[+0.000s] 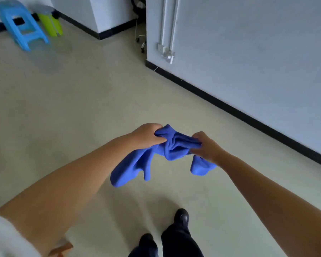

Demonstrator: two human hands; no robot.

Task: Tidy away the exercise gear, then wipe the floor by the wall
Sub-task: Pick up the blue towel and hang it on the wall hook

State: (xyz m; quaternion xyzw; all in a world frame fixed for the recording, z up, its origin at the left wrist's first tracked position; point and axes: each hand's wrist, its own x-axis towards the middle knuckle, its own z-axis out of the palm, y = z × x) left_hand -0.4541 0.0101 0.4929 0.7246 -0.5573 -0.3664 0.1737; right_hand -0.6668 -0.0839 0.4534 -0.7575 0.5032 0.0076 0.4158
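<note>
- Right now the blue cloth (171,148) is held up in the air in front of the person, well above the floor (82,108), not yet touching it.
- Left hand (148,136) grips one bunched end of the cloth, fingers curled round the fabric; a long flap hangs down below it.
- Right hand (205,145) pinches the other end, with a shorter flap drooping under the wrist.
- Between the two hands the cloth is crumpled and twisted, so it looks soft, limp and light; it should fold or wad with no effort and will not hold a shape of its own.
- Judging by that, the best hold for wiping is a flat palm on a folded pad, or a firm grip on a gathered wad; loose corners are likely to drag and flop.
- The wall (248,52) with its dark skirting board (230,108) runs just to the right, so the strip of floor to be wiped lies near.
- No exercise gear shows in this view; a blue stool (21,26) and a green bin (50,25) stand far off at the back wall.
- The person's dark shoes (182,217) stand on the floor below the cloth.
</note>
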